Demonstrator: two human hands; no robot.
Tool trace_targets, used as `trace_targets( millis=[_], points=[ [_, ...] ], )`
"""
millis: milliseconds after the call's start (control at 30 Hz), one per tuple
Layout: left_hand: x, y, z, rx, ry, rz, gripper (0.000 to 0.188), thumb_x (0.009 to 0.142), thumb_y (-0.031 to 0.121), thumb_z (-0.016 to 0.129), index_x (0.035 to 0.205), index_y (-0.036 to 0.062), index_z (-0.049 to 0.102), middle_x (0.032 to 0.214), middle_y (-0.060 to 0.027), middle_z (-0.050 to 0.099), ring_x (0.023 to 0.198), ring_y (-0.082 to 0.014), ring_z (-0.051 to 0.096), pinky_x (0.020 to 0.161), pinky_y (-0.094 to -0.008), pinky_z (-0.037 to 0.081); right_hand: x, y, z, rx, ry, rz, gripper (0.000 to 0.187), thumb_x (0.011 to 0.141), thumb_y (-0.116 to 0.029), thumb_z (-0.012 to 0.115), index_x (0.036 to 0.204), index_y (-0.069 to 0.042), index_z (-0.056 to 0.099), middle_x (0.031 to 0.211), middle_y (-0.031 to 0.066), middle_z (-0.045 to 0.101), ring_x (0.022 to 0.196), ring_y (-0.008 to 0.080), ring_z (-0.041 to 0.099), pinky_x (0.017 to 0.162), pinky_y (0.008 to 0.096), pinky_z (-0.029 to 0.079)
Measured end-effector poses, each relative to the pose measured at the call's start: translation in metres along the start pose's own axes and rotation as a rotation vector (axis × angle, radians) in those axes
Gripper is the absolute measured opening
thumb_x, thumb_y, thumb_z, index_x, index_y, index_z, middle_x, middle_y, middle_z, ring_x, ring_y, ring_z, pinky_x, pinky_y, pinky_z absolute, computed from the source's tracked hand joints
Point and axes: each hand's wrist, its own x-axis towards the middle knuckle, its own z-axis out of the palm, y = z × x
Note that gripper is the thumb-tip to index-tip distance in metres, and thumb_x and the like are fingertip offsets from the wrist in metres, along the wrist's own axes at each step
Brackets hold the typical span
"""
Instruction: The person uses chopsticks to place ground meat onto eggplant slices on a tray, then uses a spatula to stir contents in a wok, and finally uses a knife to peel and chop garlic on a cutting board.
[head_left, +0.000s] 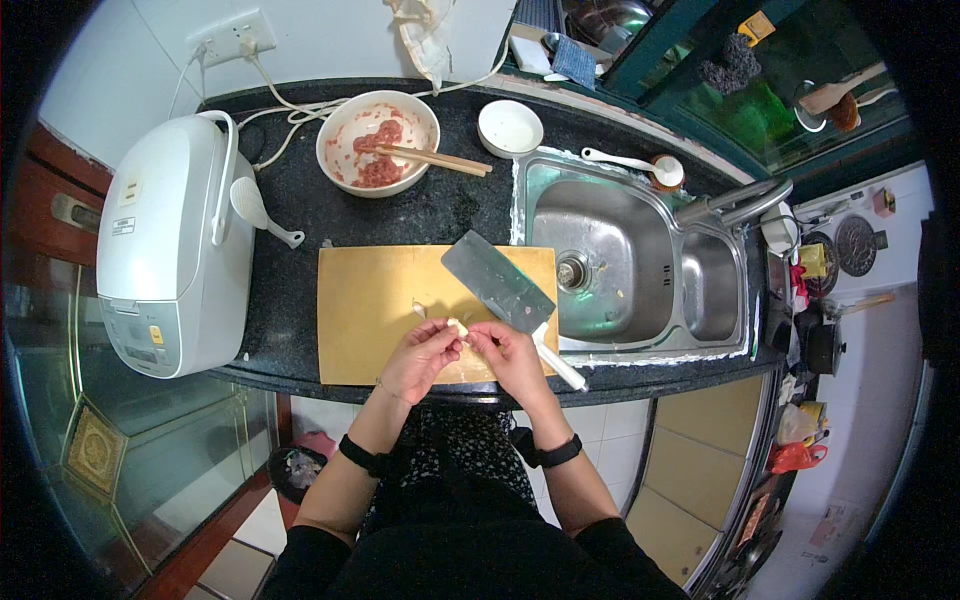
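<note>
Above the near part of a wooden cutting board (375, 290), my left hand (422, 358) pinches a small pale piece that looks like a garlic clove (458, 327). My right hand (508, 358) meets it there, its thumb and fingers closed at the clove's side; its fingertips are partly hidden. Small pale bits, probably garlic (419, 309), lie on the board beyond my left hand. A cleaver (500, 280) rests across the board's right side, its blade pointing to the far left and its white handle over the near edge.
Behind the board stands a bowl of minced meat (380, 172) with chopsticks (435, 158) across its rim. A small white bowl (510, 128) sits farther right. The rice cooker (175, 245), with a rice paddle (262, 212), occupies the left; a steel sink (610, 225) adjoins the board's right.
</note>
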Motion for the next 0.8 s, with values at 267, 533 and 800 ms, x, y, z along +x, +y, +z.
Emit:
trace_targets(
  millis=[267,533,800],
  points=[
    [-0.003,-0.003,0.005,0.495,0.046,0.182,0.026,0.091,0.013,0.061,0.114,-0.0001,0.057,0.092,-0.0054,0.064,0.078,-0.011,0.061,0.073,-0.0253,0.052,-0.002,-0.014,-0.001,-0.212,0.014,-0.127,0.013,0.087,-0.009,0.061,0.098,-0.003,0.063,0.083,0.0135,0.065,0.072,0.0261,0.065,0.061,0.0327,0.049],
    [0.0,-0.004,-0.015,0.571,-0.207,0.229,0.026,0.095,0.017,0.055,0.115,-0.0011,0.055,0.096,-0.0051,0.061,0.084,-0.0111,0.059,0.077,-0.0243,0.05,-0.003,-0.007,-0.004,-0.225,0.003,-0.208,0.015,0.086,-0.009,0.061,0.1,-0.004,0.061,0.082,0.0121,0.064,0.07,0.0258,0.062,0.062,0.0321,0.048],
    [-0.008,0.018,-0.014,0.326,-0.152,-0.061,0.029,0.097,0.014,0.051,0.119,-0.0039,0.053,0.105,-0.0107,0.062,0.09,-0.0141,0.059,0.085,-0.0279,0.05,-0.001,0.022,-0.005,0.246,0.092,0.116,0.015,0.094,-0.013,0.057,0.098,0.0,0.061,0.08,0.0006,0.062,0.071,0.0065,0.056,0.066,0.0213,0.046]
  ],
)
